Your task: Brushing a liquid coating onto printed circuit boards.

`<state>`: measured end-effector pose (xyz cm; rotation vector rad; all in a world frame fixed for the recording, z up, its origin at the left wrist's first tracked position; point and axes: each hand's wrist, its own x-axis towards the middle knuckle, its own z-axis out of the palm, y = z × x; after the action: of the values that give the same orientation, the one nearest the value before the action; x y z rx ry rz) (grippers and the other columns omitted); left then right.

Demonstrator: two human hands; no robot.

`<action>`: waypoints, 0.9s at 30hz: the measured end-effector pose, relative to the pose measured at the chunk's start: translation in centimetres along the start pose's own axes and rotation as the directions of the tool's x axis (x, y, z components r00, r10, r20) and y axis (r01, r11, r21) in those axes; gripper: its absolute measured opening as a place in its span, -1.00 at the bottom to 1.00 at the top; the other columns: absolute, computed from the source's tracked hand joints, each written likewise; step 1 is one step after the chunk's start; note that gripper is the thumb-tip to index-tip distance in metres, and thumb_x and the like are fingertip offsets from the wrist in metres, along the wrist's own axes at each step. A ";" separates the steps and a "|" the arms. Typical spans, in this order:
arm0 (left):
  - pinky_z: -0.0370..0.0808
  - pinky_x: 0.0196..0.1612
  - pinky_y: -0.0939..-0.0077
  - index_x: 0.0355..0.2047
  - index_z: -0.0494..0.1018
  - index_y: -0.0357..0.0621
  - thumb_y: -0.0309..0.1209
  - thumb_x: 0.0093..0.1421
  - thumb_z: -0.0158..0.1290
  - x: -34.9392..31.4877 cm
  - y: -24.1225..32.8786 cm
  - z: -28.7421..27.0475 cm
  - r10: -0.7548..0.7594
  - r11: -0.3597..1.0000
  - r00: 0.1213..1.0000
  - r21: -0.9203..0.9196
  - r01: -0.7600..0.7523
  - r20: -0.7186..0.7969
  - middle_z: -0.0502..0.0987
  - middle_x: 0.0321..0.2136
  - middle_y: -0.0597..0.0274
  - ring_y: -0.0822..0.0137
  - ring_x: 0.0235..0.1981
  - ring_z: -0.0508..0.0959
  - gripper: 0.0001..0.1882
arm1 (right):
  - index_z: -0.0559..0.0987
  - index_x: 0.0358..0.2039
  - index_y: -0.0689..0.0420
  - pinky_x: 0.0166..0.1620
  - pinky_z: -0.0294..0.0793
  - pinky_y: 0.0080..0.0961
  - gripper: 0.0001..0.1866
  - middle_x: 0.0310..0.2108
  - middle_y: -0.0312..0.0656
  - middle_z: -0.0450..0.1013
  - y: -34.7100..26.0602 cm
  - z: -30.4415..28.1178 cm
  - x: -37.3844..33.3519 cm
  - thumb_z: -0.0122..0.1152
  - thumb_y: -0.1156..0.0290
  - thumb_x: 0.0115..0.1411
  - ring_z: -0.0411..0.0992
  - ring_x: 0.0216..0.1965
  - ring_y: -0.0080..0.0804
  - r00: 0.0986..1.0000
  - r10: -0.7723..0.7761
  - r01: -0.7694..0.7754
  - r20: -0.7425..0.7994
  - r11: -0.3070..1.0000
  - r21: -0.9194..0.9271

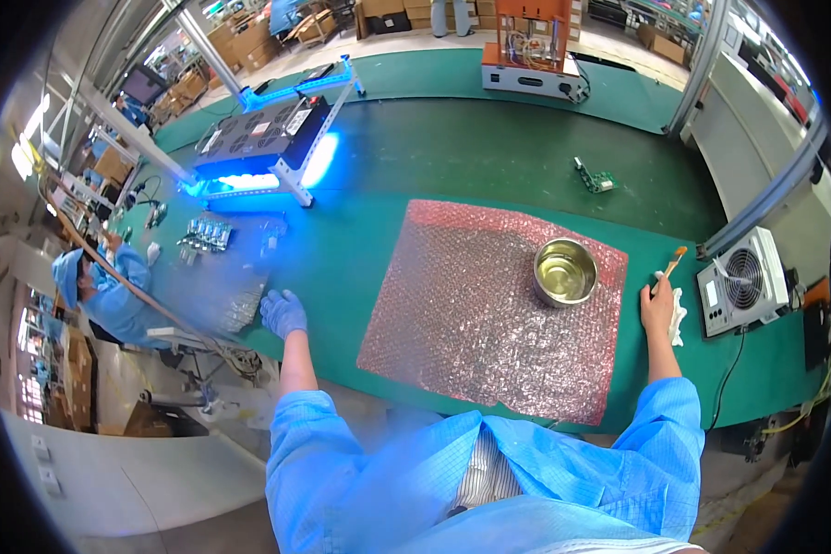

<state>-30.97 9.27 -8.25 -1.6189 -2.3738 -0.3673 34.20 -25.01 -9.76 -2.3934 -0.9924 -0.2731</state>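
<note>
A steel bowl (565, 271) sits on the far right part of a pink bubble-wrap sheet (475, 314), just left of the right hand (657, 309); it holds a shallow pool of clear yellowish liquid. The right hand grips a small brush (672, 264) by its handle, bristles pointing away and up, with a white cloth (679, 316) lying just beside the hand on its right. That arm reaches straight forward over the near edge of the green table (489, 157).

The left hand (283, 312), in a blue glove, is stretched out to the left of the sheet; it looks open and empty, though blur makes that uncertain. Beyond it lies a clear tray (214, 288) and a row of small parts (205, 234). Right of the right hand stands a white fan unit (743, 280). Between the hands the sheet is mostly bare.
</note>
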 end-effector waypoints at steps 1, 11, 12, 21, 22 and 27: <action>0.30 -0.03 0.16 -0.09 0.35 -0.16 -0.10 0.19 -0.19 0.0 -0.2 0.1 -0.002 1.000 1.000 0.002 0.002 -0.009 0.38 -0.07 -0.01 0.07 0.01 0.35 -0.56 | 0.35 -0.04 0.27 -0.05 0.33 -0.31 -0.57 -0.16 0.07 0.37 -0.6 -0.3 -0.1 0.07 0.36 0.08 0.35 -0.11 -0.02 1.000 0.014 -0.014 0.022 1.000 0.001; 0.31 -0.04 0.16 -0.08 0.34 -0.14 -0.11 0.20 -0.18 0.1 -0.8 -0.2 -0.021 0.999 1.000 0.025 0.020 0.022 0.37 -0.09 0.00 0.06 -0.03 0.36 -0.58 | 0.36 -0.06 0.27 -0.10 0.34 -0.28 -0.58 -0.23 0.04 0.37 -1.4 -0.2 -0.2 0.07 0.38 0.06 0.35 -0.18 -0.03 1.000 -0.006 0.006 0.019 1.000 0.024; 0.31 -0.05 0.15 -0.08 0.35 -0.14 -0.11 0.20 -0.18 0.2 -0.8 -0.2 -0.020 0.999 1.000 0.025 0.020 0.013 0.38 -0.09 0.01 0.06 -0.03 0.36 -0.58 | 0.36 -0.06 0.27 -0.10 0.34 -0.28 -0.58 -0.23 0.04 0.37 -1.7 -0.3 -0.1 0.07 0.38 0.06 0.35 -0.18 -0.03 0.999 0.012 -0.013 0.041 0.999 0.029; 0.32 -0.06 0.15 -0.11 0.35 -0.14 -0.11 0.20 -0.18 0.2 -0.7 -0.1 -0.024 1.000 1.000 0.019 0.024 0.003 0.38 -0.11 0.00 0.07 -0.04 0.36 -0.59 | 0.36 -0.06 0.27 -0.06 0.33 -0.28 -0.58 -0.17 0.06 0.37 -1.3 -0.1 -0.1 0.06 0.37 0.07 0.34 -0.13 -0.01 1.000 0.002 -0.002 0.024 1.000 0.018; 0.32 -0.05 0.16 -0.10 0.34 -0.15 -0.11 0.19 -0.17 0.2 -0.7 0.0 -0.023 1.000 1.000 0.018 0.023 0.004 0.38 -0.10 -0.01 0.06 -0.04 0.36 -0.58 | 0.36 -0.06 0.27 -0.04 0.32 -0.28 -0.58 -0.16 0.07 0.36 -1.2 -0.1 -0.1 0.06 0.36 0.07 0.34 -0.11 0.00 1.000 -0.012 0.012 0.013 1.000 0.009; 0.28 0.03 0.18 -0.04 0.31 -0.17 -0.11 0.19 -0.16 0.1 -0.7 0.3 -0.044 0.999 0.999 0.006 0.044 -0.030 0.34 -0.03 -0.02 0.06 0.02 0.33 -0.55 | 0.35 -0.04 0.27 0.00 0.31 -0.28 -0.57 -0.12 0.07 0.36 -1.4 -0.4 -0.1 0.06 0.35 0.08 0.33 -0.08 0.00 0.998 0.032 -0.032 0.061 0.999 0.004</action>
<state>-31.64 9.24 -8.53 -1.5496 -2.3898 -0.3886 33.14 -24.46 -8.89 -2.4237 -0.9801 -0.1871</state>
